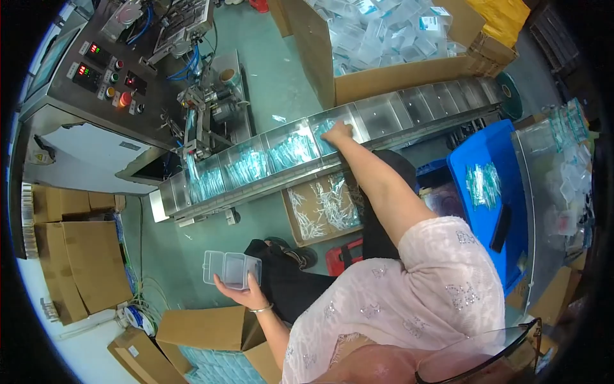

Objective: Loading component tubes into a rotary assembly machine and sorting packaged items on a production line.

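Obs., head view, looking down at the line.

Your left hand (242, 293): palm up, fingers spread under a clear plastic hinged box (232, 268), lid open, held low over the floor, near your knees. Box looks empty.

Your right hand (337, 132): arm stretched fwd, fingers pressed down into one compartment of the steel conveyor (384, 114), on a bundle of small clear-blue packets (323, 128). Can't tell whether it pinches any; fingertips hidden by the hand.

Compartments to the left of that hand hold more packets (291, 149); those to its right are bare metal.

Other: flat cardboard tray w/ white plastic parts (325, 208) on the floor below the conveyor, just beside your right arm. Large carton of clear bagged items (390, 32) behind the conveyor. Blue bin (480, 153) on your right, w/ a few packets on top. Control panel (105, 70) w/ lit red readouts at far left. Brown cartons (77, 256) stacked at lower left.
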Motion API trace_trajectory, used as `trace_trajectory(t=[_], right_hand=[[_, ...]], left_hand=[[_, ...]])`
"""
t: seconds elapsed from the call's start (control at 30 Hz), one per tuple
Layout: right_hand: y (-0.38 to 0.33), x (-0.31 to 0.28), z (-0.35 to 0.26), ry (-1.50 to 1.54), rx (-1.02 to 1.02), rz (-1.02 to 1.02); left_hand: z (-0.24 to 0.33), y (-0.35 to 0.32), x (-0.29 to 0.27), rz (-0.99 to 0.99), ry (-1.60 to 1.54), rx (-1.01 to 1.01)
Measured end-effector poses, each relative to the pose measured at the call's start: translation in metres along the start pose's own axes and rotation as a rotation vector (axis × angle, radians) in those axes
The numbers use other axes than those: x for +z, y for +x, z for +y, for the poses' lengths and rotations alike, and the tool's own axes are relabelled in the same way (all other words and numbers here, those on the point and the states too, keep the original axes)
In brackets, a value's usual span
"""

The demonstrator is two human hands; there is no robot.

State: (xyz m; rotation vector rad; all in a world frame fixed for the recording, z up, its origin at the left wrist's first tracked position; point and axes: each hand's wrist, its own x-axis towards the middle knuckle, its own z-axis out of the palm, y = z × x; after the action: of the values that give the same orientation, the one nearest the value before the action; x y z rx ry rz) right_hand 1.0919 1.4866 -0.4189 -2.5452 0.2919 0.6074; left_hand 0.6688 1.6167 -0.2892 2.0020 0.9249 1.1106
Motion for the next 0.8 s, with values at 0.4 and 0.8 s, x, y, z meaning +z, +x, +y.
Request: trace_trajectory(t=[0.4,0.8], right_hand=[[0.014,0.033,0.002,0.616,-0.089,-0.268],[-0.027,-0.015,0.003,1.079,-0.326,-0.396]], left_hand=[[0.018,-0.003,-0.006,-0.124,-0.037,-0.029],[0.045,-0.019,0.025,-0.79,-0.374,-0.382]])
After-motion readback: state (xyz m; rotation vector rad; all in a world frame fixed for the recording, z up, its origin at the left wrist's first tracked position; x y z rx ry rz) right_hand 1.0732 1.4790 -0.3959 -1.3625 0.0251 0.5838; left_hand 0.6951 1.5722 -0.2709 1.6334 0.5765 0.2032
